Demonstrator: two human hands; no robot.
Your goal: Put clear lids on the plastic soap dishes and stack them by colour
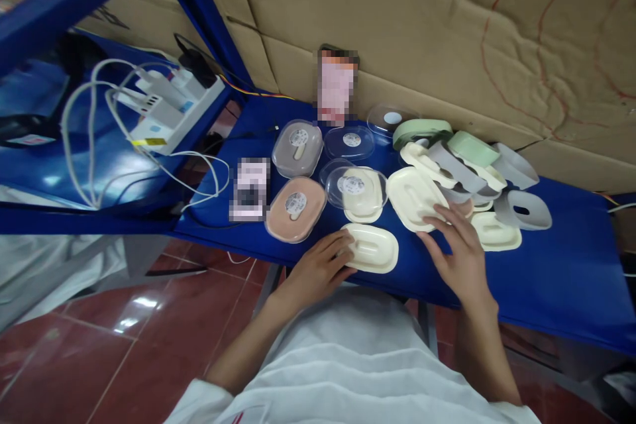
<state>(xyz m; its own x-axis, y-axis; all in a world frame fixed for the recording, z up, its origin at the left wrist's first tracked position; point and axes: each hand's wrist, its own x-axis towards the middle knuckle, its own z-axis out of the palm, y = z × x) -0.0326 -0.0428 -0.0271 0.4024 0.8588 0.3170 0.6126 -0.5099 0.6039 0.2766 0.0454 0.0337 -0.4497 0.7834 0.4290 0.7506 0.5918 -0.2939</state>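
Note:
At the near edge of the blue table, my left hand [325, 265] grips the left end of a cream plastic dish [375, 248], a rounded piece with a long shape in its middle. My right hand [460, 248] holds the lower right edge of a second cream dish [415, 195], thumb below and fingers on top. Just behind, a clear lid [332, 179] with a round sticker rests over another cream dish [365, 209]. A pink dish under a clear lid [297, 212] lies left of my left hand. Right of my right hand sits one more cream dish [497, 232].
Several grey, green and cream plastic parts [457, 172] lie heaped at the right. A grey lidded dish [298, 146] and clear lids [350, 140] stand behind. A power strip [183, 112] with white cables is at the left. Cardboard [422, 26] lines the back.

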